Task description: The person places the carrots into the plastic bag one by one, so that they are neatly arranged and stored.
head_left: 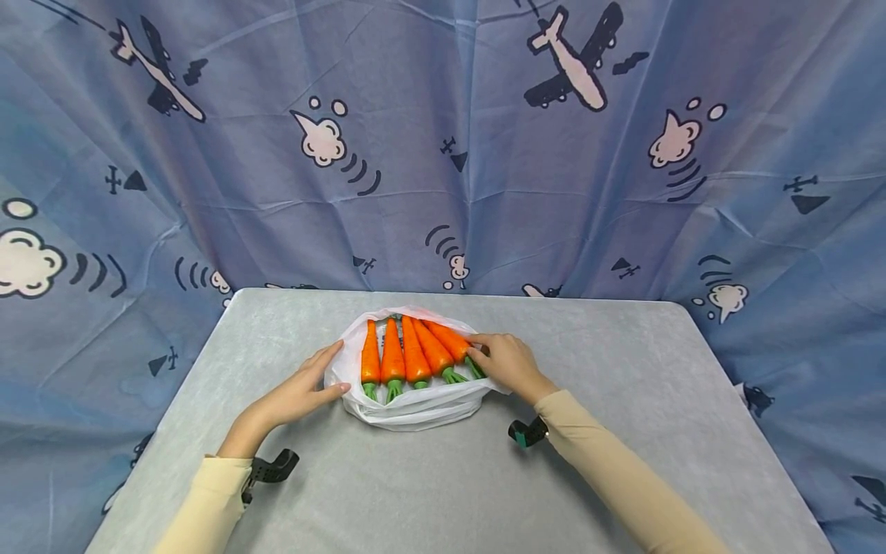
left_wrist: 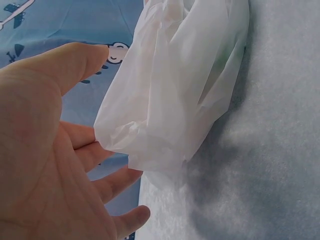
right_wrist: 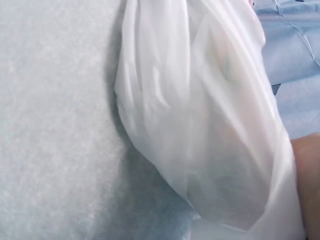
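A white plastic bag (head_left: 415,415) lies on the table with its mouth spread wide. Inside, several orange carrots (head_left: 392,358) with green stems lie side by side, fanned out. My left hand (head_left: 298,394) is at the bag's left side, its fingers and thumb spread against the edge; in the left wrist view the fingers reach behind the thin plastic. At the right of the opening, my right hand (head_left: 511,363) pinches the rightmost carrot (head_left: 450,340) near its green end. The right wrist view mostly shows the bag wall (right_wrist: 200,120), which hides those fingers.
The grey table (head_left: 623,462) extends around the bag on all sides. Behind its far edge hangs a blue curtain (head_left: 415,192) printed with planes and clouds. Black camera mounts are strapped to both wrists, close over the tabletop.
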Action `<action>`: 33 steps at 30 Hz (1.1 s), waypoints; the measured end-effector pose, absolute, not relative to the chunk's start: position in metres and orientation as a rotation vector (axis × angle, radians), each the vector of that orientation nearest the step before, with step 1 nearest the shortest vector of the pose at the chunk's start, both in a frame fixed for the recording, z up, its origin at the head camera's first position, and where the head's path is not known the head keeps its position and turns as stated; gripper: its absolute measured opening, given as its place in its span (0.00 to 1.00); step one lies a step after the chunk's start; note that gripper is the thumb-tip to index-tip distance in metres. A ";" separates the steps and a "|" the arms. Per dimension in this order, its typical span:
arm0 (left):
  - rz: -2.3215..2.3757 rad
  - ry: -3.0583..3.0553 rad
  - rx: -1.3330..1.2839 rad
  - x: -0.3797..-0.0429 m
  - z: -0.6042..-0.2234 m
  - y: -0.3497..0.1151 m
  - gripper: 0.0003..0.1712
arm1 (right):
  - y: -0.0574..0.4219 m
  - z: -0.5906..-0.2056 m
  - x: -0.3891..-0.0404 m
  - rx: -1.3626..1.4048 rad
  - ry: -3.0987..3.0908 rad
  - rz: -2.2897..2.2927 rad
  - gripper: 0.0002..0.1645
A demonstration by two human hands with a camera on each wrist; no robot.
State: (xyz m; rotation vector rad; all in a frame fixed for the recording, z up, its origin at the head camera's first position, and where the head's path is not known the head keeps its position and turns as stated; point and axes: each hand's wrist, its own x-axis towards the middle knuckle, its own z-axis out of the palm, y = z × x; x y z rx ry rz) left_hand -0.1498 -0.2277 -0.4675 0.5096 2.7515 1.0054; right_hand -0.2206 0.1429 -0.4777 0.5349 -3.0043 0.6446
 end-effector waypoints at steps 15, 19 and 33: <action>1.006 2.742 0.500 -0.149 -0.468 -0.227 0.48 | 0.144 -0.475 -0.223 0.609 -3.180 0.617 0.44; 1.009 2.740 0.496 -0.149 -0.469 -0.227 0.48 | 0.143 -0.475 -0.222 0.585 -3.177 0.612 0.48; 1.029 2.721 0.500 -0.148 -0.469 -0.225 0.49 | 0.143 -0.480 -0.219 0.616 -3.152 0.700 0.32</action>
